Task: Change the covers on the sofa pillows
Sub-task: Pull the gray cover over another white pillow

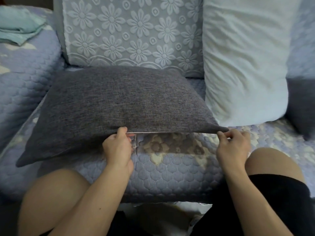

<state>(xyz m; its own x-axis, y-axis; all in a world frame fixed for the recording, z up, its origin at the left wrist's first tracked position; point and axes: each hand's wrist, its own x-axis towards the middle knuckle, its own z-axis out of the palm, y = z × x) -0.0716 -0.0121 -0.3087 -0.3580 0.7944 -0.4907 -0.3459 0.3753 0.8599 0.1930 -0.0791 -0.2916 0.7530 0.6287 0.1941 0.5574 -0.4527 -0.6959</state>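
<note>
— Sofa [25, 92] first: why is everything spread on its quilted seat like this?

— It serves as the work surface. The grey pillow [109, 103] lies flat in the middle of the seat with its open edge turned toward the person, at six o'clock, so both hands reach the seam easily. At two o'clock from it a bare white pillow [243, 62] stands against the backrest, apparently without cover — I judge it waits for one. At ten o'clock, on the armrest, some folded teal cloth [18, 26] lies, maybe spare covers; I cannot be sure.

— And the hands?

— The left hand [117, 150] pinches the lower edge of the grey cover near the middle, fingers pressed together on the fabric. The right hand [233, 147] pinches the corner at four o'clock, perhaps on the zipper pull — it is too small to tell. They hold the edge stretched between them, I think so the zipper slides straight.
</note>
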